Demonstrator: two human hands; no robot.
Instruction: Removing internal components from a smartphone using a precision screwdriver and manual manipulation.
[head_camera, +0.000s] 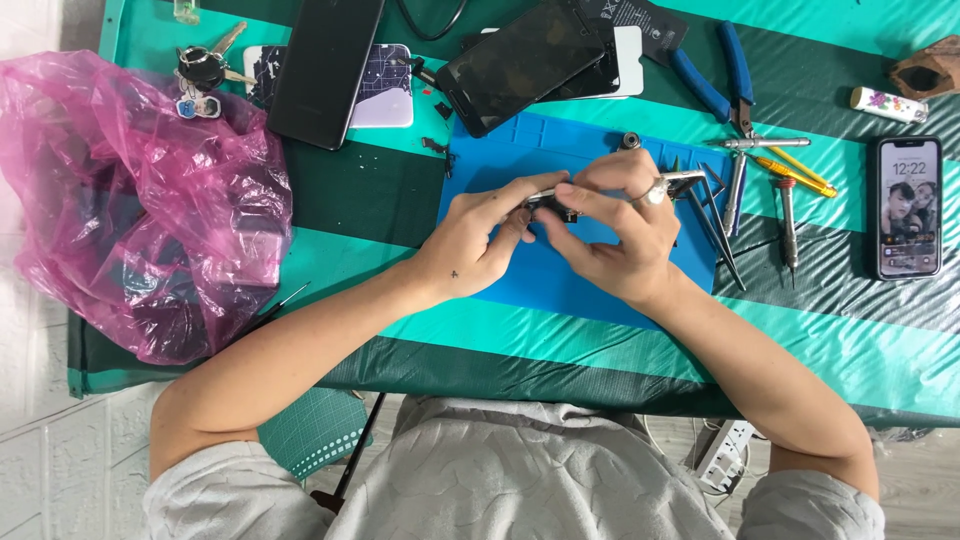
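Left hand (478, 240): pinching small dark part (560, 207) over blue mat (560, 285), mid-table.
Right hand (615, 225): fingers closed round tweezers (690, 178), tips at the part.
Nearby: screwdrivers (785, 215) right; phones (325, 65) far.
Risk: the part looks tiny; a slipping tweezer tip could flick it off the mat.

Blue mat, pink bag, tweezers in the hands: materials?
Blue mat: looks like matte silicone or rubber, with moulded compartments along its top edge.
Pink bag: thin glossy plastic film, translucent and crumpled.
Tweezers: bright metal, probably steel, with a shiny silver glint; held between the left hand and right hand.
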